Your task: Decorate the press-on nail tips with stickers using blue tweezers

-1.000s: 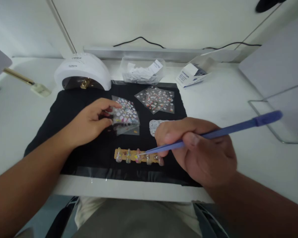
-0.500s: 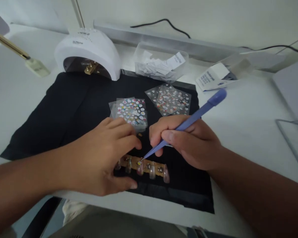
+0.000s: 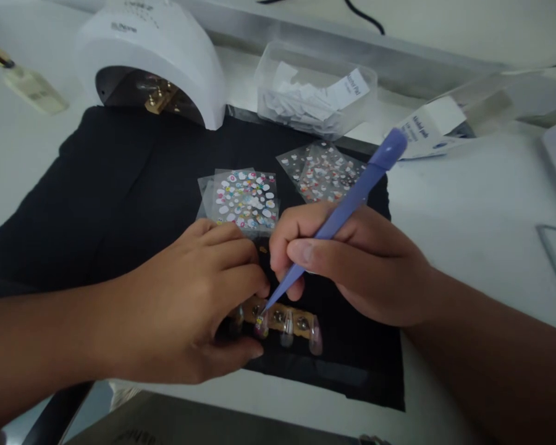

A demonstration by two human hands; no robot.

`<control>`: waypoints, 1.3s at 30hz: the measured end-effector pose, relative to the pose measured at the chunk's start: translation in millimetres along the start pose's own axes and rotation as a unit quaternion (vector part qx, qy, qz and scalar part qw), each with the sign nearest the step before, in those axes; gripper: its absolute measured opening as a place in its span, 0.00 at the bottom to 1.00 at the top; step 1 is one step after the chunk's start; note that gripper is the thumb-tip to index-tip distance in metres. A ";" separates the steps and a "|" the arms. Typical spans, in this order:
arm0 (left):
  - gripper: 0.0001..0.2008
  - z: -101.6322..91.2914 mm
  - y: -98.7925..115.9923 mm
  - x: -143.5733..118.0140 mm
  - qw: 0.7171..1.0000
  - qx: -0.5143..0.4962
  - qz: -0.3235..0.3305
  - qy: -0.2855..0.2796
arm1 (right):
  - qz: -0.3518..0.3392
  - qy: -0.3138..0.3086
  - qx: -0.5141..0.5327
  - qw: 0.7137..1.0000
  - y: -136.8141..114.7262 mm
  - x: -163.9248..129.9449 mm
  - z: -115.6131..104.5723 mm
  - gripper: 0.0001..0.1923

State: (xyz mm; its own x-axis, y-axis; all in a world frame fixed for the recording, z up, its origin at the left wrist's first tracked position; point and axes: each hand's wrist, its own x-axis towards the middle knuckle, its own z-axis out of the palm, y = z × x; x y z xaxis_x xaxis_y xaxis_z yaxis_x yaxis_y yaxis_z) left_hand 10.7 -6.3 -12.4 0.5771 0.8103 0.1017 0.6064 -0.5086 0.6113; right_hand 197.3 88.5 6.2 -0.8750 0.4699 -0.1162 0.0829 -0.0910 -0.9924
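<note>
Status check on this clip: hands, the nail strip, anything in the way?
Left hand steadies the nail strip on the black mat. Right hand grips purple tweezers, tip on a nail. Sticker sheets lie just behind, clear of the strip.

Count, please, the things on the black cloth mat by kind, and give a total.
Clear sheets of colourful nail stickers: 2 piles
Purple plastic tweezers: 1
Tan wooden strip of clear false nail tips: 1
White dome-shaped nail lamp: 1, at the mat's edge
Total: 5

white box: "Alcohol pads" | slip in clear tub: print too blurred to read
</note>
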 end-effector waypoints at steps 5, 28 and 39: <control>0.06 0.8 -0.9 0.0 1.000 -0.008 0.001 0.003 | 0.021 0.007 -0.007 1.000 1.0 1.9 -0.2 0.09; 0.06 3.5 -1.1 3.7 1.000 0.000 0.012 0.012 | 0.035 0.008 -0.002 0.999 2.8 2.1 0.2 0.10; 0.06 4.5 -2.8 3.5 1.000 -0.007 0.019 0.016 | 0.042 0.009 -0.001 0.999 2.3 3.7 0.3 0.10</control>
State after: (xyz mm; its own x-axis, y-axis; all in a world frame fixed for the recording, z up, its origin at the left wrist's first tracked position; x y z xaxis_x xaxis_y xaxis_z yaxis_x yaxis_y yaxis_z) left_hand 13.5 -3.3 -17.3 0.5817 0.7995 0.1498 0.5766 -0.5352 0.6173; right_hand 194.0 89.7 3.5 -0.8564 0.4757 -0.2005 0.1578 -0.1286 -0.9791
